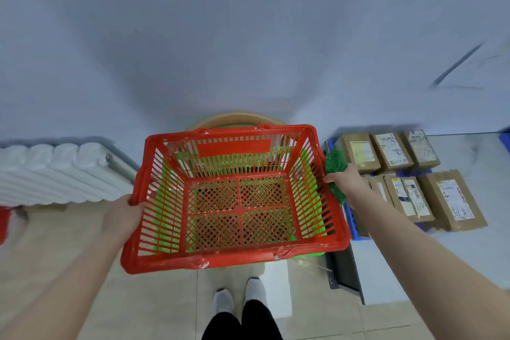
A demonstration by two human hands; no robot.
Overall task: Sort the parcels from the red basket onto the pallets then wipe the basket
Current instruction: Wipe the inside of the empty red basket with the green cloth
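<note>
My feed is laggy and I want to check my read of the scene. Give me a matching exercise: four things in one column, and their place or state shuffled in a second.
Things:
1. red basket
2. green cloth
3. parcels
4. left hand

Places or states:
A. lying in rows at the right, outside the basket
B. grips the basket's left rim
C. empty, no parcel inside
D. held by the right hand at the basket's right rim

Pairs: 1-C, 2-D, 3-A, 4-B
</note>
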